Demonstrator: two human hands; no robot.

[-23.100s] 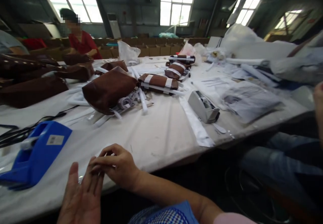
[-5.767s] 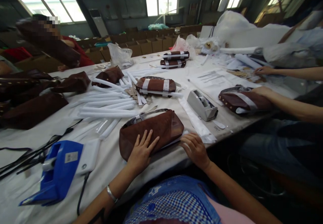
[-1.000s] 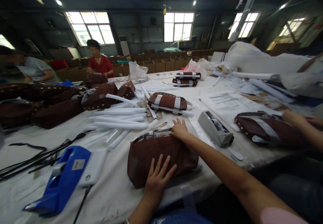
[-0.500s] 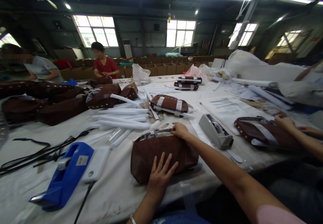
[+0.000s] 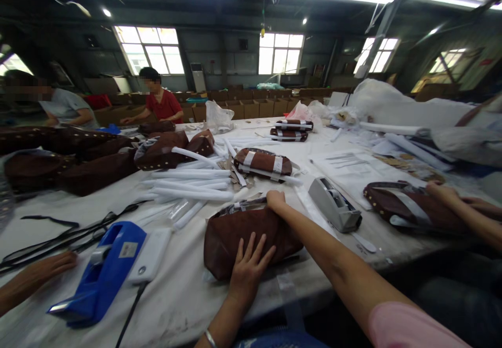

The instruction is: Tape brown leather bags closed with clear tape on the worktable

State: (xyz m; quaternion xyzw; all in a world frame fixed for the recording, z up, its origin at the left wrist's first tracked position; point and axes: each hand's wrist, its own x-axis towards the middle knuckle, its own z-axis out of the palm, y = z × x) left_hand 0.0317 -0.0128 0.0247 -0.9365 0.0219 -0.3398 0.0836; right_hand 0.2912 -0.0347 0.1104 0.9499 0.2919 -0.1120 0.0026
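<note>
left hand (image 5: 249, 268) — spread on bag (image 5: 224, 238) | right hand (image 5: 276, 200) — can't tell grip | new: co-worker's hand (image 5: 55, 265) near dispenser (image 5: 112, 269)

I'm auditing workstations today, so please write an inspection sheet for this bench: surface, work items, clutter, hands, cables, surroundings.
Surface: white-covered table, creased.
Work items: brown bag near the table's close edge; other brown bags grouped at left.
Clutter: white tubes, black straps, blue tape dispenser, grey tape dispenser.
Hands: left hand flat, fingers spread, on the bag's near side; right hand at its far top edge, fingers mostly hidden.
Cables: dark cable from white device, leaving the picture.
Surroundings: red-shirted co-worker across the table; another person's hand left of the blue dispenser; cardboard boxes behind.
</note>
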